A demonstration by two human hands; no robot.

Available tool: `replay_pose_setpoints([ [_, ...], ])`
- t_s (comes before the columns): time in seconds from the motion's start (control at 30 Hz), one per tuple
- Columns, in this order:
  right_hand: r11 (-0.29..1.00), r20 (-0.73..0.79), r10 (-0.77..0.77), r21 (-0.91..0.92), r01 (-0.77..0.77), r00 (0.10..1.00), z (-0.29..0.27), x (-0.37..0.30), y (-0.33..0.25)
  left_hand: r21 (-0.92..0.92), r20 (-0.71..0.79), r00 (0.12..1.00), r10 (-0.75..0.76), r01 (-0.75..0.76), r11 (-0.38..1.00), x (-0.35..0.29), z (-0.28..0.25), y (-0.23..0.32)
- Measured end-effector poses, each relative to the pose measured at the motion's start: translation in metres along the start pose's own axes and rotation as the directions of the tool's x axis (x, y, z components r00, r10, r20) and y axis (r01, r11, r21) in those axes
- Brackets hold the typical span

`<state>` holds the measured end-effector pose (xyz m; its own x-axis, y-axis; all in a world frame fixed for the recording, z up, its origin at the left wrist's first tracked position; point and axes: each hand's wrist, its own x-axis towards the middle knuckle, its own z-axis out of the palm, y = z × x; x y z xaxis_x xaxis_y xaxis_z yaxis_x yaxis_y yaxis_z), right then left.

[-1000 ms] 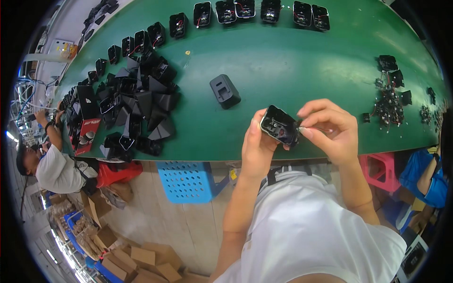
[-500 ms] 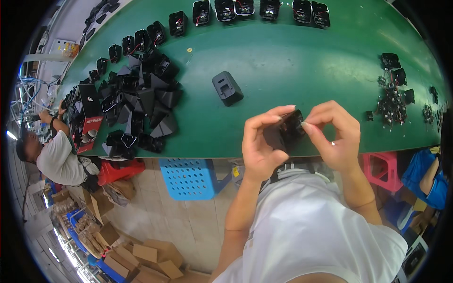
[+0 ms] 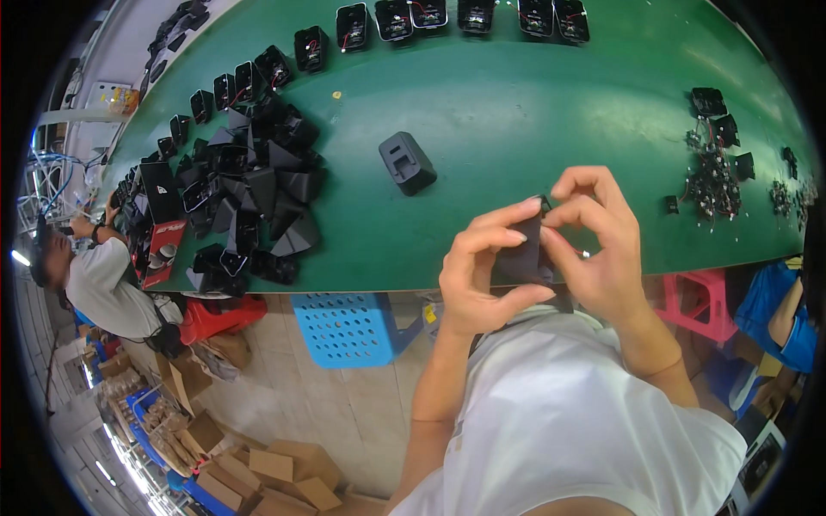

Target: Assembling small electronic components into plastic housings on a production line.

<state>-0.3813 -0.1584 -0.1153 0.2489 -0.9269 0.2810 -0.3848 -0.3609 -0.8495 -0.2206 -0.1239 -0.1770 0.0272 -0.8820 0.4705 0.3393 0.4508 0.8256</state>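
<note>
Close to my body, over the table's near edge, my left hand (image 3: 482, 273) grips a black plastic housing (image 3: 521, 258) between thumb and fingers. My right hand (image 3: 600, 236) pinches at the housing's right side, its thumb and index finger near the upper edge. A small white connector (image 3: 585, 254) shows below the right fingers; what it hangs from is mostly hidden. Beyond my hands, a lone dark grey housing (image 3: 407, 163) with a slot and recess lies on the green table (image 3: 482, 103).
Left lies a heap of black housings (image 3: 262, 185). A row of open housings with wires (image 3: 393, 21) curves along the far side. At right are piled small wired parts (image 3: 714, 185). A blue stool (image 3: 344, 331) and pink stool (image 3: 701, 301) stand below; a co-worker (image 3: 112, 284) sits far left.
The housing has turned in my left hand, now showing a flat dark side instead of its glossy opening. My right fingers have shifted slightly left along its edge.
</note>
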Motion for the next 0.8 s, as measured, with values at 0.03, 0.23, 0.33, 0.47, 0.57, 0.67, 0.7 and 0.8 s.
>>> replay_pose_setpoints([
  [0.03, 1.000, 0.009, -0.006, -0.007, 0.006, 1.000, 0.000, 0.001, 0.002, -0.069, -0.032, 0.998, -0.061, 0.059, 0.996, -0.001, -0.001, 0.001],
  [0.23, 0.976, 0.181, 0.078, 0.187, -0.112, 0.980, -0.022, 0.001, 0.005, -0.292, -0.283, 0.895, -0.345, 0.263, 0.920, -0.003, -0.003, 0.003],
  [0.33, 0.972, 0.243, 0.010, 0.227, -0.067, 0.970, -0.020, 0.013, 0.003, -0.467, -0.131, 0.856, -0.501, 0.392, 0.792, 0.005, -0.006, 0.009],
  [0.47, 0.965, 0.380, -0.068, 0.259, -0.035, 0.923, -0.011, 0.015, 0.011, -0.425, -0.159, 0.784, -0.599, 0.494, 0.759, 0.012, -0.004, 0.006],
  [0.57, 0.945, 0.431, -0.123, 0.327, -0.028, 0.894, -0.006, 0.018, 0.003, -0.272, -0.184, 0.791, -0.584, 0.530, 0.804, 0.017, -0.009, 0.021],
  [0.67, 0.977, 0.405, -0.115, 0.212, 0.029, 0.907, 0.007, 0.012, 0.001, 0.022, -0.191, 0.718, -0.669, 0.684, 0.729, 0.013, -0.011, 0.024],
  [0.7, 0.985, 0.379, -0.116, 0.164, 0.056, 0.918, 0.004, 0.007, 0.006, -0.116, -0.151, 0.687, -0.711, 0.702, 0.703, 0.016, -0.003, 0.020],
  [0.8, 0.996, 0.312, -0.068, 0.084, 0.044, 0.948, -0.018, -0.004, -0.002, -0.135, -0.129, 0.771, -0.623, 0.609, 0.782, 0.029, 0.020, 0.011],
])
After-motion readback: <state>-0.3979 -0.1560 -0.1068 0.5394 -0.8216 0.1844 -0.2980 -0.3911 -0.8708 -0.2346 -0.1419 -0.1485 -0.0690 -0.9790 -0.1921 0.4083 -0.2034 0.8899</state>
